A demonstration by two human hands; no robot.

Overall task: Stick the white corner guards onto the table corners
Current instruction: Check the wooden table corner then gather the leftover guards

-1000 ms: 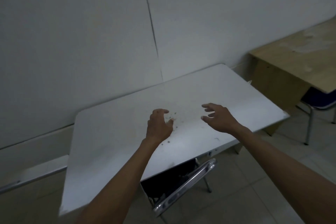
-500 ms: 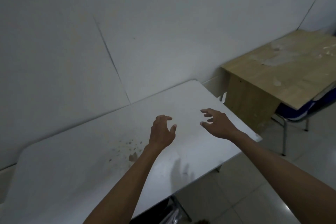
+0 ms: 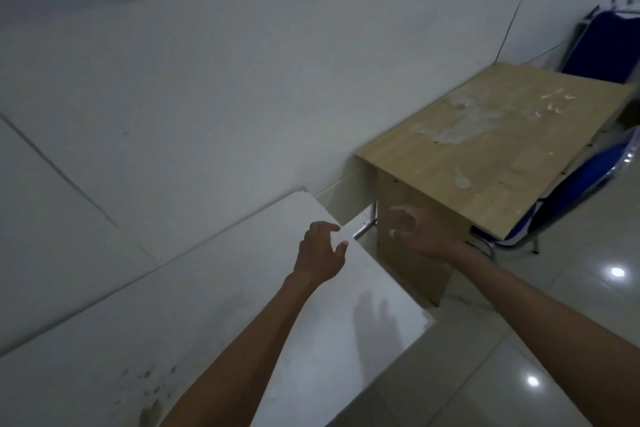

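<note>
Head view: white table (image 3: 214,288) runs from lower left toward the wall (image 3: 242,62), long axis diagonal, right end pointing at the wooden desk (image 3: 491,146); near right corner (image 3: 429,317) looks chipped, far right corner (image 3: 306,191) sits against the wall; can't make out any corner guards on either corner or in either hand, though white on white would be hard to spot; small pale scraps (image 3: 554,102) lie on the wooden desk top, too blurred to identify; left hand (image 3: 320,251) hovers over the white table's right edge, fingers loosely curled, gripping nothing; right hand (image 3: 420,230) sits past that edge in front of the desk's side panel, fingers spread and relaxed, gripping nothing; whether either hand touches a surface is unclear; blue chair (image 3: 602,45) stands behind the desk, cut off at the frame's right; a second blue chair (image 3: 581,191) is tucked under the desk, mostly hidden; white table's left end is cut off by the frame; dark specks (image 3: 152,388) on its top near the bottom edge; tiled floor (image 3: 519,374) shows two light glares.
</note>
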